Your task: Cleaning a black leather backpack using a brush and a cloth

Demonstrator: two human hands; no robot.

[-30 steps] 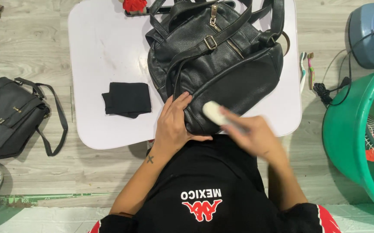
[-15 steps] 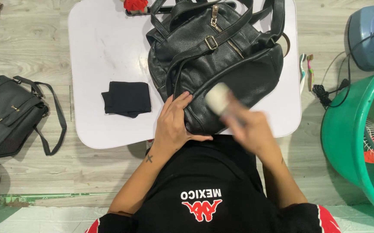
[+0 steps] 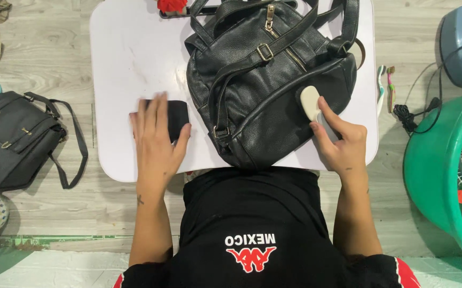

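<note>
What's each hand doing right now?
Left hand: open, flat on the folded black cloth.
Right hand: closed on a pale oval brush, pressed against the black backpack.

A black backpack (image 3: 271, 80) is laid on a white table (image 3: 130, 48). A pale oval sponge (image 3: 311, 103) is pressed against the backpack by the right hand (image 3: 340, 140). A folded black cloth (image 3: 175, 117) beside the backpack is covered by the flat left hand (image 3: 156, 141). A black handbag (image 3: 12, 138) is seen on the floor, and a green tub (image 3: 444, 170) at the right.
</note>
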